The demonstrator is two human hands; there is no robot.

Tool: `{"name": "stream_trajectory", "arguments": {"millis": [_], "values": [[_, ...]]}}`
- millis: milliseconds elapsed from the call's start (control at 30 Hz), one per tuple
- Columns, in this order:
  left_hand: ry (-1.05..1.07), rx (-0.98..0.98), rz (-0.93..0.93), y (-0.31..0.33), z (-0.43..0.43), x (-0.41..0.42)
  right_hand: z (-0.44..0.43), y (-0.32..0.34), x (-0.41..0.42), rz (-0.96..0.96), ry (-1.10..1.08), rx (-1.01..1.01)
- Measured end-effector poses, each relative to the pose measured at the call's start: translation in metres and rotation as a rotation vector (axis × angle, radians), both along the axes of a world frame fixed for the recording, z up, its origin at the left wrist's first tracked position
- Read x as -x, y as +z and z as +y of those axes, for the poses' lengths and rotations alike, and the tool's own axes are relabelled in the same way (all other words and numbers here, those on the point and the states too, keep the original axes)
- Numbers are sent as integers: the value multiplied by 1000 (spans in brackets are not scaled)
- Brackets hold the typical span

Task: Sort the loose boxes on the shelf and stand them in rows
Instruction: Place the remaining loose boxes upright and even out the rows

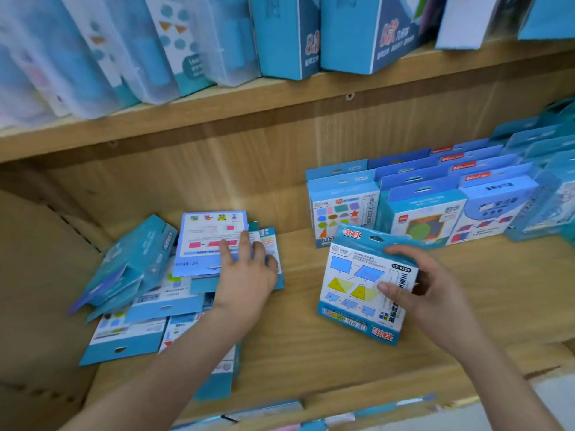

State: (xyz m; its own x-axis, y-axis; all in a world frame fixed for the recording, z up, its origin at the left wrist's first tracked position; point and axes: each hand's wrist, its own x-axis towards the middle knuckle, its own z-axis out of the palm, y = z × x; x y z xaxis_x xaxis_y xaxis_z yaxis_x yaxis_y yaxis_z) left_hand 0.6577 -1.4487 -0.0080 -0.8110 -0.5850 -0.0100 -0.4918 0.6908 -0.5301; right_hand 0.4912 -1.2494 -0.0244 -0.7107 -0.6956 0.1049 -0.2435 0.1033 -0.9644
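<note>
Right hand (431,293) grips box (351,276), tilted; standing rows (423,209) just beyond. Left hand (245,272) flat on loose pile (140,334).

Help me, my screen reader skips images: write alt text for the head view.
The right hand holds a blue box in front of rows of standing boxes on a wooden shelf. The left hand rests flat on a loose pile of boxes.
</note>
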Motion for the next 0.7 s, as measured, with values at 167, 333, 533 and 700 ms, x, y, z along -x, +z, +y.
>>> {"name": "stream_trajectory", "arguments": {"millis": [167,333,533,700], "values": [[-111,-49,-21,27,-20,-22,-3,0,-3,-49,-3,39],[-329,-97,69,47,3,-42,1,8,-4,-18,-5,47],[-504,-100,-27,52,67,-26,20,30,10,120,-84,119],[-563,-215,-134,71,87,-6,31,29,17,217,-84,132]]}}
